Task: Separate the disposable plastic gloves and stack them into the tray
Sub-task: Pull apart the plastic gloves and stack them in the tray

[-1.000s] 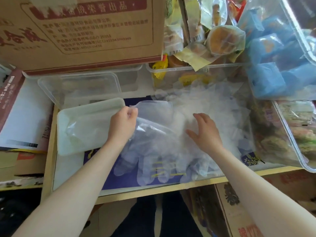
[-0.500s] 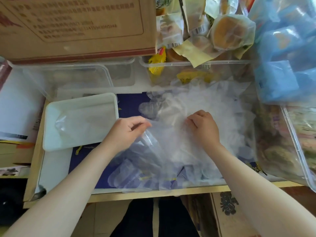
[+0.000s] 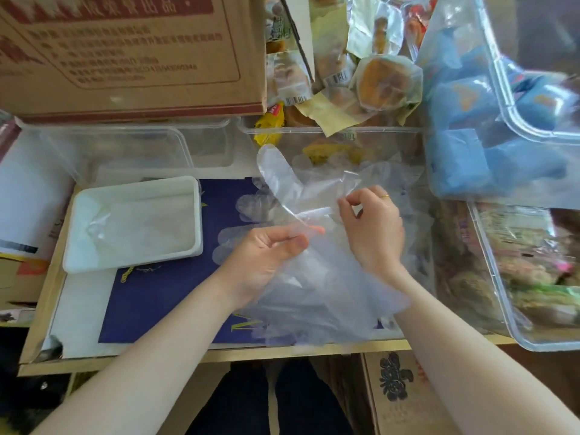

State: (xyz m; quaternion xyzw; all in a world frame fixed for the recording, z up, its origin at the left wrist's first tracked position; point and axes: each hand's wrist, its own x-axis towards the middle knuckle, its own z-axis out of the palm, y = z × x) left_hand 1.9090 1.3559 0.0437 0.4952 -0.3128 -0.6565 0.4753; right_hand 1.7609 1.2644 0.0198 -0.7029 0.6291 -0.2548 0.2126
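Item: one disposable plastic glove (image 3: 292, 189), clear film, lifted above the loose heap of gloves (image 3: 326, 290) on the blue mat (image 3: 163, 296) of the worktop (image 3: 47, 309).

Location: held in the air between both hands, right of the white tray (image 3: 75, 233) and well apart from it. The tray already holds a little clear film, probably gloves laid in it.

Grip, left hand (image 3: 263, 259): thumb and fingers curled, pinching glove film at the near end.

Grip, right hand (image 3: 373, 227): fingertips pinching a twisted band of the same film, higher up and to the right.

Orientation: long axis runs from the hands up and away toward the far left. A rounded fingertip points at the clear bins (image 3: 175, 149) at the back; the cuff end lies toward the hands. Whether one layer or two is lifted cannot be told.

Risks, as judged:
- Film clings by static, so a second glove may ride up with the first and go into the tray unseparated.
- A hard pull between the two pinches may stretch or tear the thin film.
- The twisted band may leave the glove creased, so it lies bunched instead of flat.
- The trailing film may drag neighbours off the front edge of the worktop.
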